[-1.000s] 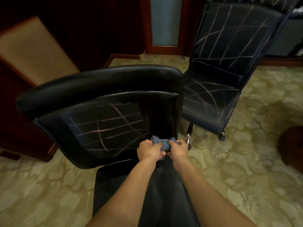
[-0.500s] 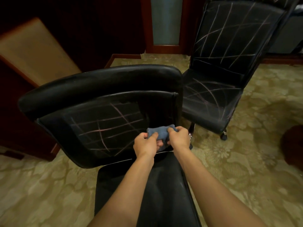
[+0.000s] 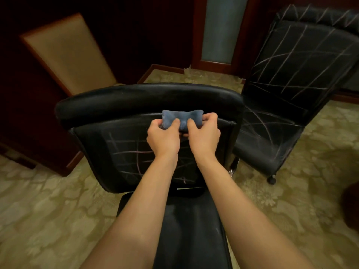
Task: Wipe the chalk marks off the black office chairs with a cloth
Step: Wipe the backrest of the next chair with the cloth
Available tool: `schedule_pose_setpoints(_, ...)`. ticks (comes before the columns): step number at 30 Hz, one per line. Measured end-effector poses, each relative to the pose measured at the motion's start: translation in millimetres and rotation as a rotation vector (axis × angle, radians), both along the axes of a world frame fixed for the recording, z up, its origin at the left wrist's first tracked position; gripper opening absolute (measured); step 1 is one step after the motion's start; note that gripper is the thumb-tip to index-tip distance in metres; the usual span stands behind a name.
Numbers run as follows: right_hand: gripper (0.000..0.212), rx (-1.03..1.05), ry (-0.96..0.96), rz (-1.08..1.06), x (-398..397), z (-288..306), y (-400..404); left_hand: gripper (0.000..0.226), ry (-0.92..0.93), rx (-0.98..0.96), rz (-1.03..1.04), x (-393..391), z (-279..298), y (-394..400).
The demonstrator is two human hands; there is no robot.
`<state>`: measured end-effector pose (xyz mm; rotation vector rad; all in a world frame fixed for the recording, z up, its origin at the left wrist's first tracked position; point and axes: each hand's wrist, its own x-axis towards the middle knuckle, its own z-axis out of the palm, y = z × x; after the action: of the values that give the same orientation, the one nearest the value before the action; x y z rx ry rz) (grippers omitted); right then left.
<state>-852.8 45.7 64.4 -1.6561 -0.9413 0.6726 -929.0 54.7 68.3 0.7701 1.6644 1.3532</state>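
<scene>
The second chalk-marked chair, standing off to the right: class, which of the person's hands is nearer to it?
Right. The right hand grips the blue cloth's right end, on the side toward the second chair. The left hand grips the left end, farther away. Neither touches that chair.

left hand (image 3: 163, 137): knuckles up, fingers and thumb curled in a pinch grip, forearm bare and extended forward. right hand (image 3: 204, 136): same pose, just beside the left, thumbs nearly meeting.
</scene>
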Motion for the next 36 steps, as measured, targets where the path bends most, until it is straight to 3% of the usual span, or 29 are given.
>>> schedule_pose_setpoints(5, 0.016, -0.046, 0.046, -0.078, -1, -32, -6, 0.014, 0.165, -0.008, -0.030, 3, -35, -5)
schedule_pose_setpoints(13, 0.025, -0.328, 0.134, -0.185, -4, -103, -33, 0.016, 0.083, -0.326, 0.021, 10, -102, -35)
schedule_pose_setpoints(15, 0.024, -0.269, 0.138, -0.205, -7, -97, -38, 0.013, 0.051, -0.275, 0.028, 10, -95, -40)
schedule_pose_setpoints(22, 0.017, 0.212, 0.077, -0.131, -9, -15, -12, 0.010, 0.010, 0.184, 0.045, 2, -26, -17)
schedule_pose_setpoints(26, 0.015, 0.206, -0.009, -0.098, -11, -12, 1, 0.009, 0.074, 0.166, 0.044, -3, -25, -1)
schedule_pose_setpoints(30, 0.014, 0.063, -0.059, -0.099, -15, -44, -9, 0.010, 0.194, 0.060, 0.000, -5, -55, -14)
schedule_pose_setpoints(33, 0.013, -0.032, -0.014, -0.091, -23, -60, -19, 0.013, 0.184, -0.008, 0.033, -13, -69, -25)
schedule_pose_setpoints(36, 0.012, -0.001, 0.013, -0.074, -28, -48, -14, 0.010, 0.126, 0.053, 0.020, -25, -58, -17)
